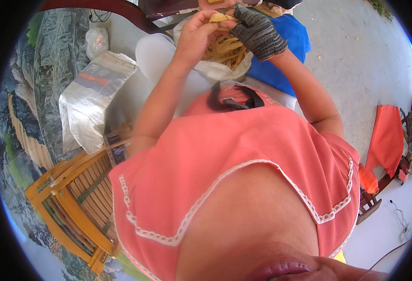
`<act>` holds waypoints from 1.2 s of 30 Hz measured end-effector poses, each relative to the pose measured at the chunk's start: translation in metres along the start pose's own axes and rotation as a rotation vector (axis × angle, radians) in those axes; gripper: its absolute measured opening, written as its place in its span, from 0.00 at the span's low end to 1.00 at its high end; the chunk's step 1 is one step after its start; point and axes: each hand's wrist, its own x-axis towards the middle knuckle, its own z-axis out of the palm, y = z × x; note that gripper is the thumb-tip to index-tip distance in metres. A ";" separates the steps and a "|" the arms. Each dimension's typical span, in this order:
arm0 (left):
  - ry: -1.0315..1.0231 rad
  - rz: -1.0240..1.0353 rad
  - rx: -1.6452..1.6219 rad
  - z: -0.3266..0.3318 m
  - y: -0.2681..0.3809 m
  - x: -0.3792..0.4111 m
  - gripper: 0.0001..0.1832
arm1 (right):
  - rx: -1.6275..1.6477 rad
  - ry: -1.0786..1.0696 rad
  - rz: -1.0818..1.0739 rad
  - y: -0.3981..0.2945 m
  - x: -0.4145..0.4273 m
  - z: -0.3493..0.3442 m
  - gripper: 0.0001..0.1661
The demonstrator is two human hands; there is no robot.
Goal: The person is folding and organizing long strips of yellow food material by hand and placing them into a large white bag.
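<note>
A pale yellow, twisted flat strip [223,17] is pinched between my hands at the top of the head view. My bare left hand [196,39] grips it from the left with thumb and fingers. My right hand [259,35], in a dark grey knitted glove with bare fingertips showing, holds it from the right. Just below the hands, a white woven sack [220,71] with its mouth open holds many similar yellow strips [230,51]. Fingers partly hide one another and the strip's ends.
Blue fabric [287,44] lies right of the sack. To the left are a silvery woven bag [86,102], a clear plastic bag [97,43] and a wooden slatted folding chair [83,203]. A red cloth [387,138] and an orange item [368,179] are at the far right.
</note>
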 end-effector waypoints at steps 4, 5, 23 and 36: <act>0.019 0.130 0.379 0.002 -0.003 0.013 0.13 | 0.310 -0.061 0.169 0.014 0.011 -0.002 0.16; 0.039 0.189 0.548 0.000 -0.004 0.017 0.13 | 0.401 -0.143 0.326 0.009 0.014 -0.008 0.16; 0.306 0.147 0.471 0.009 -0.013 0.059 0.08 | 0.800 -0.134 0.757 0.040 0.042 -0.006 0.19; 0.281 0.364 1.109 -0.027 0.010 0.062 0.12 | 0.851 -0.177 0.824 0.060 0.048 -0.016 0.11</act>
